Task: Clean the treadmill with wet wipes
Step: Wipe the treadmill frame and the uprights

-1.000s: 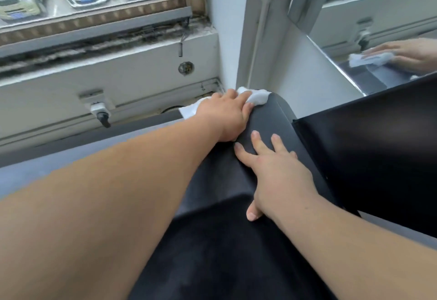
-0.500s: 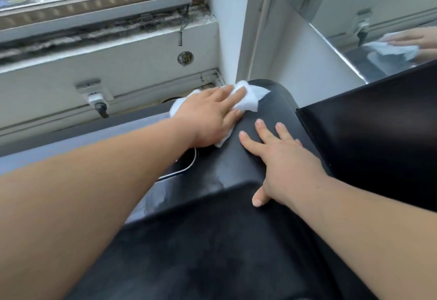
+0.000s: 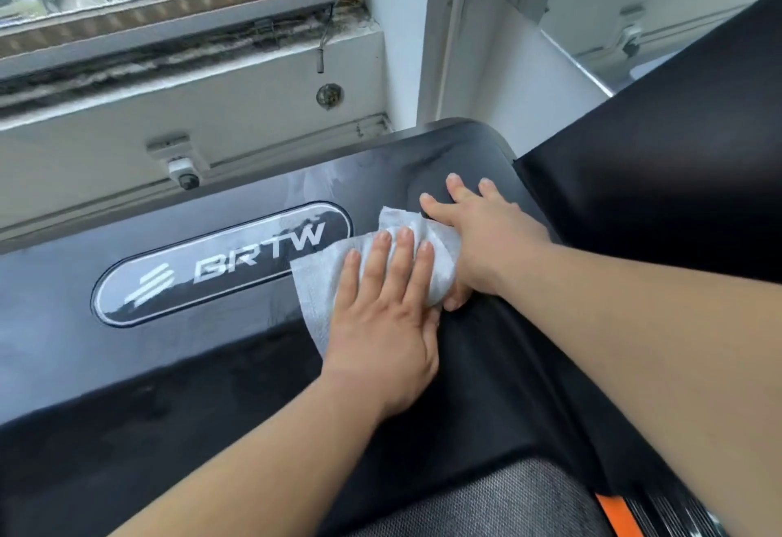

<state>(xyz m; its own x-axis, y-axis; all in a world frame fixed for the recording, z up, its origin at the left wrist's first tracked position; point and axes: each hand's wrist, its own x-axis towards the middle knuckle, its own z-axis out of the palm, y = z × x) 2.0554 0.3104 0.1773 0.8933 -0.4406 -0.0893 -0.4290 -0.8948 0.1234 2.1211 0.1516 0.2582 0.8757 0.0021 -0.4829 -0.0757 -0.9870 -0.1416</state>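
Note:
The treadmill's black motor hood (image 3: 237, 198) runs across the middle of the view, with an oval BRTW badge (image 3: 220, 265) on it. A white wet wipe (image 3: 315, 282) lies spread on the hood just right of the badge. My left hand (image 3: 381, 333) presses flat on the wipe with straight fingers. My right hand (image 3: 486, 240) rests flat on the hood's right end, fingers straight and pointing away. The wipe's right edge lies over the thumb side of that hand. Wet streaks show on the hood above the badge.
A white window sill and ledge (image 3: 169, 113) sits right behind the hood, with a wall corner (image 3: 402, 50) at its right end. A black upright panel (image 3: 677, 155) rises at the right. The dark belt (image 3: 169, 431) is nearest me, with an orange strip (image 3: 613, 515) at the bottom right.
My left hand has dragged the wipe back from the hood's far right corner toward me and to the left, next to the badge. My right hand stays flat on the hood.

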